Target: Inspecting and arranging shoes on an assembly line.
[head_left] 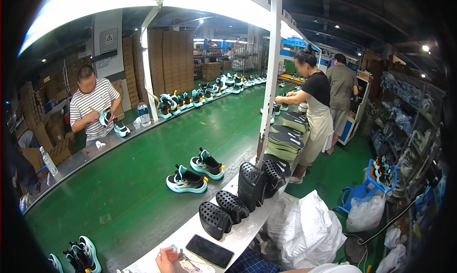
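At the lower edge, my left hand (pixel 165 259) has its fingers drawn together over the white ledge. A small pale bluish bit (pixel 174 248) shows at the fingertips, too small to name. Close beside them lies a bunch of keys or small metal pieces (pixel 183 257). A black smartphone (pixel 210 250) rests flat to the right of this hand. Past the phone stand black perforated clogs (pixel 215 219), some lying and some upright. My right hand is out of sight; only a bit of skin and a white sleeve (pixel 335 268) show at the bottom.
A green conveyor belt (pixel 138 178) carries a pair of sneakers (pixel 187 180) and more shoes. Across it a person in stripes (pixel 95 101) handles a shoe. A person in an apron (pixel 314 101) works beside stacked green-black pieces (pixel 285 140). A white sack (pixel 307 225) lies right.
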The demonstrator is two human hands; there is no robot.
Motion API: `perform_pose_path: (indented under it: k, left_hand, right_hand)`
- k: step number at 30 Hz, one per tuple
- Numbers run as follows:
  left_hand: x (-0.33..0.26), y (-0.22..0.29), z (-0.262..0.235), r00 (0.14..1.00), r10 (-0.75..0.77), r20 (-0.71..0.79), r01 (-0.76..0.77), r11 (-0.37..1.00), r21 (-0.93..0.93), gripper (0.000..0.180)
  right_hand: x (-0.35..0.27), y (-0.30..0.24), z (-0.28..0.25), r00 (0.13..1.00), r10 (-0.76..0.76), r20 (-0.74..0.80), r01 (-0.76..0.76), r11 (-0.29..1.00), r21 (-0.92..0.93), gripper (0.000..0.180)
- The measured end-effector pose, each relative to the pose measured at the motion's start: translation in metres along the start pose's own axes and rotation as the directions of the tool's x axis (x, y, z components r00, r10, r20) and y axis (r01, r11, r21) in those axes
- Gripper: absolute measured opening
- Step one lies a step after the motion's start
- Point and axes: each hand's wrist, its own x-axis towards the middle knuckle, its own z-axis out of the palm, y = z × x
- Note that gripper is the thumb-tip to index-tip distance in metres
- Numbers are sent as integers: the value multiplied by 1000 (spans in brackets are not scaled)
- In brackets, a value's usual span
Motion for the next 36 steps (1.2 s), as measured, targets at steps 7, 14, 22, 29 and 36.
perform_pose_path:
  k: [7,14,22,29,36]
  left_hand:
    - [0,0,2,999,-37,-17,36,998,-44,37]
    - [-3,5,3,1000,2,8,-2,1000,-8,30]
    - [1,2,0,1000,-11,8,11,1000,-9,27]
    - [1,1,1,1000,23,20,-24,999,38,27]
    - [-3,5,6,999,-22,-38,21,999,-28,29]
  right_hand:
    - [1,-2,-2,998,-55,-1,55,998,-12,7]
    - [1,-1,-3,998,-55,40,56,998,-19,7]
    - [1,0,-3,996,-81,44,82,996,-43,6]
    - [1,-1,-2,999,-50,4,50,999,5,5]
    - [2,-2,-3,998,-62,19,63,998,0,5]
